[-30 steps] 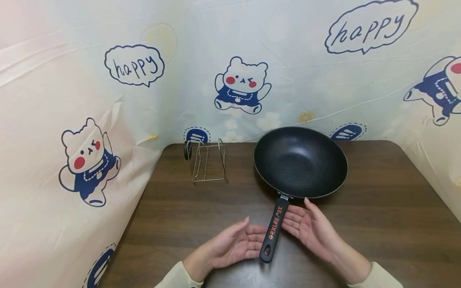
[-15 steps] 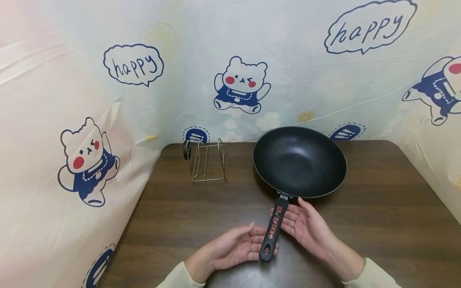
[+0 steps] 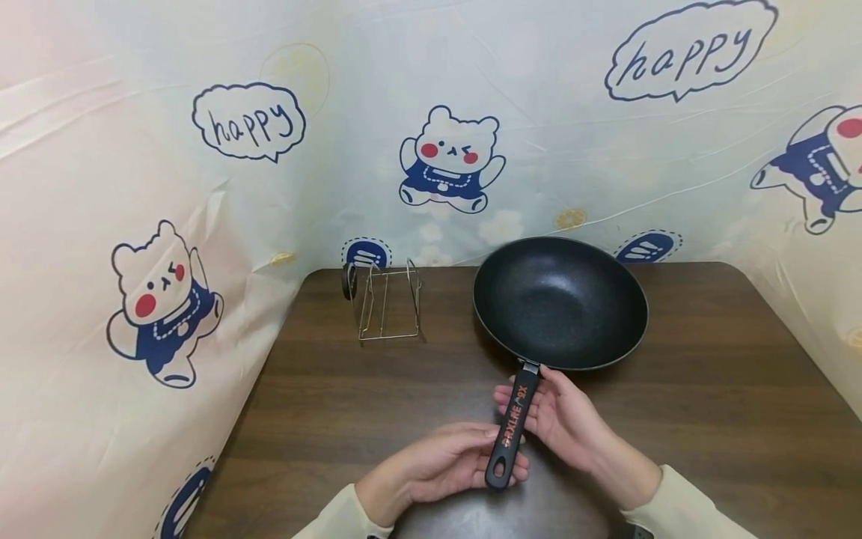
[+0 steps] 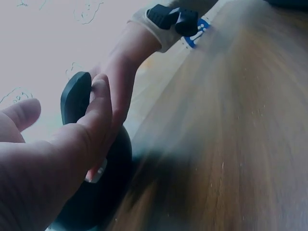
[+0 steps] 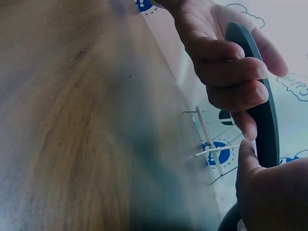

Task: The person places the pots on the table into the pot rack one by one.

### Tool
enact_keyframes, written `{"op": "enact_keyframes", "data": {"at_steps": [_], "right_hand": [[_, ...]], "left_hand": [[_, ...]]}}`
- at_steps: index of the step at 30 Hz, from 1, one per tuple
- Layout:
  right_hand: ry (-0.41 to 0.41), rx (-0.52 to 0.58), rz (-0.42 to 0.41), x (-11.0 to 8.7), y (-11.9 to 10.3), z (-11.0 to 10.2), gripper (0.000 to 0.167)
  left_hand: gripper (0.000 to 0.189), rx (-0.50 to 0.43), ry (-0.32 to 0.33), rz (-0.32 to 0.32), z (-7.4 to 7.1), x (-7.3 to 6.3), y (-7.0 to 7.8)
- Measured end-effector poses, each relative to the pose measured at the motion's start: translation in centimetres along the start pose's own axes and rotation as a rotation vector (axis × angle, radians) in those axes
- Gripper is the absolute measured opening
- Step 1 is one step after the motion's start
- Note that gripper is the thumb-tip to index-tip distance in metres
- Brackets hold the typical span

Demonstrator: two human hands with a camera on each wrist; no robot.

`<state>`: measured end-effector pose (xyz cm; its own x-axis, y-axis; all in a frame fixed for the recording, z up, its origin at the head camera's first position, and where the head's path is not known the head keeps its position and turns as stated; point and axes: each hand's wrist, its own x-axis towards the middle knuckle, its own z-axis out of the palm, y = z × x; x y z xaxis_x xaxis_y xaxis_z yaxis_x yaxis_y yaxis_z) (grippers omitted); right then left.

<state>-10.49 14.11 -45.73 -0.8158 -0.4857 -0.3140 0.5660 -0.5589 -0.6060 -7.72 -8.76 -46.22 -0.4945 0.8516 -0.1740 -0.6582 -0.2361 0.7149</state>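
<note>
A black frying pan (image 3: 562, 303), bowl tilted toward me, is at the back right of the table with its handle (image 3: 515, 419) pointing at me. My left hand (image 3: 444, 468) is at the handle's end, fingers reaching beneath it and tips showing past the right side. In the left wrist view its thumb (image 4: 26, 113) stands apart from the handle. Farther up, my right hand (image 3: 572, 427) comes from the right; its fingers pass under the handle and show on the left. The right thumb lies close to where handle meets pan.
A small wire rack (image 3: 390, 337) stands at the back left of the brown table (image 3: 303, 419). A black disc (image 3: 349, 281) sits at its left side. Printed cloth (image 3: 337, 187) hangs behind and at both sides.
Both hands have moved inward from the handle's sides, their fingers sliding farther beneath it. The left thumb has lowered toward the handle, and the right thumb has shifted left. The pan has stayed put.
</note>
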Motion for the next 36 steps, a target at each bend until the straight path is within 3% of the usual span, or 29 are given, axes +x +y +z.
{"op": "enact_keyframes", "data": {"at_steps": [8, 19, 27, 36], "right_hand": [[0.013, 0.033, 0.016, 0.3, 0.0, 0.6, 0.048], [0.045, 0.067, 0.035, 0.8, 0.2, 1.4, 0.040], [0.135, 0.063, 0.008, 1.0, 0.6, 2.3, 0.036], [0.200, 0.069, 0.016, 1.3, 0.7, 2.8, 0.034]], "left_hand": [[0.042, 0.004, 0.055, -0.020, 0.6, 0.5, -0.3], [0.038, -0.032, 0.069, -0.040, 0.9, 1.0, -0.4], [0.026, -0.068, 0.111, -0.069, 1.1, 1.2, -0.7], [0.023, -0.053, 0.135, -0.050, 1.7, 1.6, -1.1]]}}
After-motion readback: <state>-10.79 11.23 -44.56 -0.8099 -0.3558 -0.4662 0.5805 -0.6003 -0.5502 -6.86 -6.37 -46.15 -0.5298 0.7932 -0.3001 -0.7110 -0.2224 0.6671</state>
